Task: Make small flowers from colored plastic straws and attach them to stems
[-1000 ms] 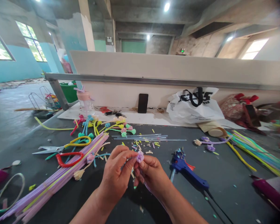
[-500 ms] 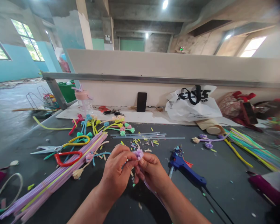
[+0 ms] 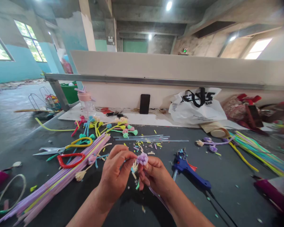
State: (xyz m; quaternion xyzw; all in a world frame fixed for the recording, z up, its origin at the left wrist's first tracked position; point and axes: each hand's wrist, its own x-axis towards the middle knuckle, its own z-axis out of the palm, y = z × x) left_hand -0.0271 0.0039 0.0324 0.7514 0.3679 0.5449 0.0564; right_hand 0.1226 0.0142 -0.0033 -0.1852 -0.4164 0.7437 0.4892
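Head view: lilac fuzzy flower [image 3: 142, 159] sits between the two hands, just above the dark surface, a lilac stem [image 3: 159, 198] trailing below. Right hand [image 3: 159, 178] has its grip pinching the flower between thumb and fingers; left hand [image 3: 115, 171] has its fingertips at the flower's left edge, cannot tell if that grip pinches anything. Containers: clear cup [image 3: 86, 104] with pink lid, lilac strip on top, inside unclear; white bag [image 3: 196, 108] with black handles, contents hidden; green bin [image 3: 69, 93] beyond, something pale at its rim. Versus half a second ago, left thumb has drawn back from the flower, which now shows fuller and rounder, and pale scraps [image 3: 134, 168] show between the hands. Around them on the surface [image 3: 239, 170]: blue glue gun [image 3: 194, 175] right, lilac-pink bundle of stems [image 3: 61, 186] left with red-and-yellow-handled scissors [image 3: 67, 147] touching it, clear sticks [image 3: 153, 138] and clippings ahead, colored flower pieces [image 3: 125, 131] beyond the bundle. Dark phone [image 3: 145, 104] leans upright against a pale partition [image 3: 168, 66] under a metal rail [image 3: 132, 79]. Room: concrete ceiling, lit lamps, blue-painted wall [image 3: 4, 67], windows both sides.
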